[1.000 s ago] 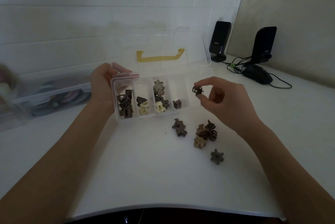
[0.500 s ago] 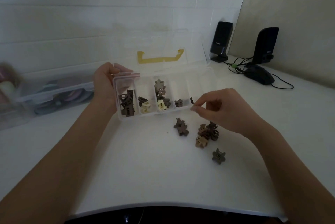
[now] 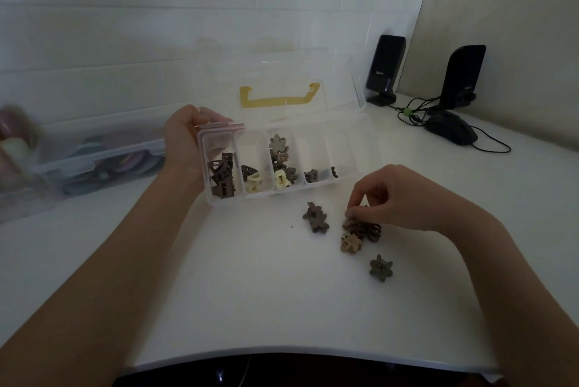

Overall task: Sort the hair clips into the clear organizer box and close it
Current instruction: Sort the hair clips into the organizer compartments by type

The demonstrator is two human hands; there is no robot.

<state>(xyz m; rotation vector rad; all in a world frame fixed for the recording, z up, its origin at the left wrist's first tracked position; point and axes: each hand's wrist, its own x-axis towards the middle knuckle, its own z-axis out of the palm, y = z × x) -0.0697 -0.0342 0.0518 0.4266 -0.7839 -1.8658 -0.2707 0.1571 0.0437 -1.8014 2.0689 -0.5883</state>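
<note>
The clear organizer box (image 3: 283, 196) stands open on the white table, its lid (image 3: 338, 79) with a yellow handle (image 3: 279, 101) upright behind. My left hand (image 3: 183, 142) grips the box's left end. Brown and cream hair clips lie in the left compartments; the rightmost one holds a single dark clip (image 3: 334, 172). My right hand (image 3: 396, 195) reaches down onto a small pile of brown clips (image 3: 365, 231), fingertips pinched on its top clip (image 3: 351, 220). Two dark flower clips (image 3: 316, 219) lie left of the pile, a beige one (image 3: 351, 243) in front, and a grey-brown one (image 3: 380, 268) nearer me.
A clear storage bin (image 3: 94, 161) with coloured items sits at the left against the wall. Two black speakers (image 3: 383, 70) (image 3: 460, 76), a mouse (image 3: 451, 131) and cables occupy the back right corner. The table's near edge (image 3: 282, 352) curves just below my arms.
My right hand carried a dark clip to the box's right end, let it go there, then dropped down to the pile on the table. The left hand kept its hold.
</note>
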